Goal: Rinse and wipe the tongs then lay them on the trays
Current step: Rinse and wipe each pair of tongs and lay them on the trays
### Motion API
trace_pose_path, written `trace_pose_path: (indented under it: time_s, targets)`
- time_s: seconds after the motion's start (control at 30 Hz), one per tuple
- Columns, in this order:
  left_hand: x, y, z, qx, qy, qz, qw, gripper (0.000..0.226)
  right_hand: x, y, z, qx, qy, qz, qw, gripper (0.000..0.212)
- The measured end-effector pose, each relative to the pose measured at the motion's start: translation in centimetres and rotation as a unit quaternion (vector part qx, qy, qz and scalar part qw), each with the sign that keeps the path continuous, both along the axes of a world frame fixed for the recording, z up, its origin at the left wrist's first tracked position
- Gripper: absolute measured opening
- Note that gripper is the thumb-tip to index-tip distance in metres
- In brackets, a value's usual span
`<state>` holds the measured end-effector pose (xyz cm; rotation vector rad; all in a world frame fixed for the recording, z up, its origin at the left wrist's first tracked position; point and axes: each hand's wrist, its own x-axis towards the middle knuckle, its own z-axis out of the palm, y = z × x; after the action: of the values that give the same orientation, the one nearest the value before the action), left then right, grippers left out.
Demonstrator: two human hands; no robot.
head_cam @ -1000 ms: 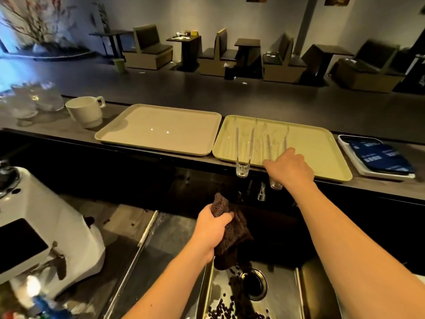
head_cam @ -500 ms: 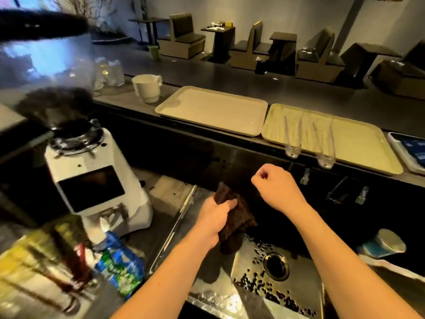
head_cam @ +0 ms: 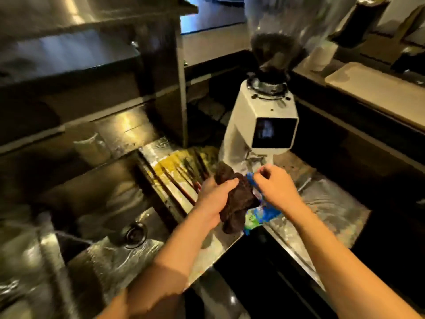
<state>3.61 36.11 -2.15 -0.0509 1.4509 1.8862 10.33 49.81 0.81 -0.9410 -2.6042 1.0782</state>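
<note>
My left hand is shut on a dark brown cloth above the steel counter. My right hand hovers just right of the cloth with its fingers loosely curled and apart, holding nothing that I can see. Just beyond my left hand, several long yellowish and dark pieces that look like tongs lie blurred on the wet counter. One beige tray shows on the raised bar top at the upper right. The tray with the cleaned tongs is out of view.
A white coffee grinder with a dark bean hopper stands right behind my hands. A blue and green packet lies under the cloth. A steel sink with a drain is at lower left, steel shelves above it, and a clear cup stands on a ledge.
My right hand left the tongs on the tray and came back beside the cloth. My view swung left from the trays to the grinder, sink and counter. The cloth stayed in my left hand.
</note>
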Motion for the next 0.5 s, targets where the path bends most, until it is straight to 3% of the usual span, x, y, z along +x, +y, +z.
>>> trace_pose_path:
  time_s: [0.17, 0.3, 0.4, 0.5]
  targets:
    - [-5.1, -7.8, -2.8, -0.037, -0.037, 0.104, 0.993, 0.011, -5.9, -5.8, -3.6, -0.009, -0.044, 0.044, 0.998, 0.008]
    - [-6.9, -10.9, -5.5, -0.066, -0.059, 0.164, 0.983, 0.013, -9.0, -7.0, -7.6, 0.025, -0.125, 0.100, 0.987, 0.029]
    - [-6.8, -11.6, -7.0, -0.068, -0.077, 0.184, 0.977, 0.010, -10.6, -6.3, -9.8, 0.048, -0.190, 0.082, 0.977, 0.054]
    - [-6.7, -11.1, -7.9, -0.114, -0.070, 0.209, 0.969, 0.008, -11.7, -5.2, -11.7, 0.060, -0.230, 0.099, 0.966, 0.049]
